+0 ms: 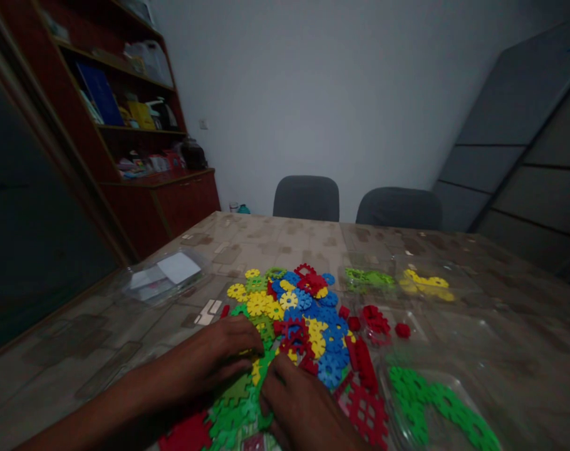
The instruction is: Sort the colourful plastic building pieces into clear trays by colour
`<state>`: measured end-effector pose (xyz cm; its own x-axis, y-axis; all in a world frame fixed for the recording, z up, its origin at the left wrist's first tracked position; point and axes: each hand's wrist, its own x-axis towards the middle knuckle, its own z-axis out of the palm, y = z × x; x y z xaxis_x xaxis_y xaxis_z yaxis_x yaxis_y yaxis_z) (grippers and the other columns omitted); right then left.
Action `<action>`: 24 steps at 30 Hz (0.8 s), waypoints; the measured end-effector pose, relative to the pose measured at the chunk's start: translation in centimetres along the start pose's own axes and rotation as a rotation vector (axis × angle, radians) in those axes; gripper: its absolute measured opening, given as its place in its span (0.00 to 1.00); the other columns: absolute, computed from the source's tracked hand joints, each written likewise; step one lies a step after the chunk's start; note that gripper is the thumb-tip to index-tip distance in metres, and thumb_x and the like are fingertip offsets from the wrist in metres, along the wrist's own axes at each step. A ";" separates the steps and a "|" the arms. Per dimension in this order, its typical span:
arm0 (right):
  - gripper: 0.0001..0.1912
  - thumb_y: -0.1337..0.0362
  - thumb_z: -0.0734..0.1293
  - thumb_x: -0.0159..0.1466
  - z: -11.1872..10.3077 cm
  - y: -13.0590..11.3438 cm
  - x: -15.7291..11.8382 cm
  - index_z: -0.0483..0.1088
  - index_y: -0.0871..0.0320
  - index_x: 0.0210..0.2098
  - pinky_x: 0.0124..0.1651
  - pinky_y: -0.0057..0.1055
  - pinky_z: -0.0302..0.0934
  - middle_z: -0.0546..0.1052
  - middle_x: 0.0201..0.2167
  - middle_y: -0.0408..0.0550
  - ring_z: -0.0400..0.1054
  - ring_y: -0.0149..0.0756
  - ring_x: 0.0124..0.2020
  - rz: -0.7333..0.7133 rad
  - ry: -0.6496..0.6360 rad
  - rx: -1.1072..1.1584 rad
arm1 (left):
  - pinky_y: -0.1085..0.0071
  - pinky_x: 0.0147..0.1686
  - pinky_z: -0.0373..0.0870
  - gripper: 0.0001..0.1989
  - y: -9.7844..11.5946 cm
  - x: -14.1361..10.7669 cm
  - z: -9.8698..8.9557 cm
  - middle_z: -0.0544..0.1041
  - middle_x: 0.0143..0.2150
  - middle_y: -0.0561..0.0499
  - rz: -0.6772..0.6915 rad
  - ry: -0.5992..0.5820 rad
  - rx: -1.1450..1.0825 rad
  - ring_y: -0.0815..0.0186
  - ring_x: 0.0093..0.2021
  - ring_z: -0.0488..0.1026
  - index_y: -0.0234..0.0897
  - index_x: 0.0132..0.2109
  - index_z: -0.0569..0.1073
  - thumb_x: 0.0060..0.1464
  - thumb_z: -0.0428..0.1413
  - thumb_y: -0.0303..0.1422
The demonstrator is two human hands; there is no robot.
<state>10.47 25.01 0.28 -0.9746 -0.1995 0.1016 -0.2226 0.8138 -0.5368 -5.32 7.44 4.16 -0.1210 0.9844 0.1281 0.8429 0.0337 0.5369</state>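
At the near edge, a red toothed plate lies beside overlapping green interlocking pieces. The right hand is at these pieces with its fingers curled inward; the left hand faces it, just beside, palm down and fingers bent over the green part of the heap. Fingers hide what is between them, so I cannot tell whether either hand grips a piece. On the right lie a red lattice plate and a clear plastic container with green gear-shaped pieces. Directly beyond the hands, yellow discs and blue discs mix with red pieces on the patterned table. Farther back on the right are lime-green pieces and yellow pieces; white sheets lie left. Two grey chairs stand beyond, before a pale wall.
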 end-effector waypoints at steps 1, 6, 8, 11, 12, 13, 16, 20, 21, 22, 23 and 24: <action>0.15 0.77 0.66 0.56 -0.5 -0.2 0.0 0.69 0.54 0.40 0.38 0.27 0.62 0.76 0.43 0.45 0.72 0.37 0.41 -0.002 -0.024 0.016 | 0.65 0.50 0.70 0.09 0.0 0.0 0.0 0.77 0.49 0.47 0.004 0.003 -0.002 0.59 0.49 0.75 0.41 0.53 0.73 0.70 0.51 0.29; 0.12 0.78 0.66 0.62 -6.3 -0.3 -1.1 0.70 0.56 0.39 0.42 0.28 0.63 0.78 0.41 0.45 0.72 0.35 0.41 -0.012 0.072 0.072 | 0.64 0.49 0.71 0.09 0.0 0.0 0.1 0.78 0.48 0.47 0.009 0.023 0.027 0.60 0.47 0.74 0.42 0.52 0.73 0.71 0.51 0.28; 0.08 0.75 0.66 0.64 -9.6 1.0 -2.2 0.69 0.56 0.34 0.37 0.27 0.61 0.77 0.33 0.44 0.71 0.33 0.34 0.009 0.184 0.046 | 0.64 0.49 0.71 0.09 0.0 0.1 0.1 0.77 0.48 0.47 0.002 0.012 0.035 0.60 0.47 0.74 0.41 0.52 0.73 0.71 0.50 0.28; 0.04 0.69 0.67 0.64 -14.1 4.2 -4.7 0.72 0.55 0.32 0.32 0.28 0.59 0.77 0.28 0.43 0.70 0.34 0.29 0.130 0.221 -0.038 | 0.63 0.49 0.72 0.09 0.1 0.1 0.2 0.77 0.48 0.47 -0.003 0.004 0.041 0.61 0.47 0.74 0.41 0.53 0.73 0.72 0.49 0.28; 0.05 0.67 0.67 0.64 -15.2 5.3 -5.7 0.72 0.54 0.30 0.30 0.29 0.59 0.76 0.26 0.43 0.70 0.34 0.27 0.174 0.223 -0.066 | 0.63 0.49 0.72 0.09 0.2 0.2 0.2 0.77 0.48 0.47 -0.004 0.003 0.046 0.61 0.47 0.74 0.41 0.53 0.72 0.72 0.49 0.28; 0.06 0.65 0.67 0.64 -16.0 6.5 -6.8 0.72 0.54 0.29 0.29 0.29 0.58 0.76 0.25 0.43 0.70 0.35 0.25 0.216 0.231 -0.088 | 0.63 0.49 0.72 0.09 0.3 0.2 0.2 0.77 0.48 0.47 0.000 0.005 0.050 0.61 0.46 0.74 0.41 0.53 0.73 0.72 0.49 0.28; 0.12 0.57 0.65 0.65 -17.1 9.1 -10.0 0.73 0.52 0.27 0.25 0.30 0.59 0.76 0.23 0.46 0.70 0.36 0.22 0.301 0.222 -0.106 | 0.63 0.48 0.72 0.09 0.6 0.6 0.1 0.77 0.47 0.47 0.020 0.016 0.042 0.61 0.46 0.74 0.41 0.51 0.73 0.73 0.49 0.29; 0.16 0.52 0.64 0.66 -17.3 9.9 -12.3 0.74 0.51 0.26 0.22 0.29 0.61 0.78 0.21 0.49 0.71 0.37 0.20 0.357 0.170 -0.070 | 0.62 0.51 0.73 0.10 1.3 1.6 0.2 0.78 0.50 0.47 0.049 0.015 0.007 0.60 0.49 0.75 0.42 0.54 0.72 0.72 0.49 0.28; 0.15 0.53 0.64 0.66 -17.3 9.6 -12.4 0.75 0.50 0.27 0.23 0.30 0.62 0.79 0.23 0.49 0.73 0.38 0.21 0.366 0.190 -0.068 | 0.61 0.52 0.73 0.11 1.4 1.9 0.3 0.78 0.51 0.47 0.060 0.014 0.006 0.59 0.51 0.75 0.43 0.55 0.72 0.72 0.49 0.28; 0.14 0.54 0.64 0.66 -17.1 9.2 -12.4 0.76 0.50 0.28 0.24 0.30 0.64 0.80 0.24 0.50 0.75 0.40 0.22 0.367 0.217 -0.071 | 0.60 0.55 0.72 0.12 1.5 2.2 0.5 0.78 0.54 0.47 0.068 0.015 0.009 0.59 0.54 0.74 0.44 0.57 0.71 0.72 0.49 0.27; 0.14 0.54 0.63 0.66 -16.9 8.6 -12.2 0.77 0.50 0.29 0.25 0.31 0.65 0.81 0.25 0.51 0.76 0.41 0.23 0.360 0.244 -0.075 | 0.58 0.57 0.71 0.14 1.6 2.5 0.7 0.77 0.57 0.46 0.077 0.021 0.016 0.58 0.56 0.73 0.46 0.59 0.70 0.72 0.50 0.27; 0.15 0.55 0.63 0.67 -16.4 7.8 -11.9 0.76 0.49 0.28 0.25 0.31 0.65 0.81 0.25 0.51 0.76 0.40 0.23 0.341 0.261 -0.074 | 0.57 0.60 0.70 0.16 1.7 2.8 0.8 0.75 0.60 0.46 0.088 0.026 0.025 0.57 0.59 0.72 0.47 0.61 0.69 0.71 0.51 0.27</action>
<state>19.97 42.72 8.60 -0.9641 0.2245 0.1417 0.1216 0.8478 -0.5162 -3.75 10.42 4.76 -0.0593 0.9789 0.1957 0.8635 -0.0481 0.5021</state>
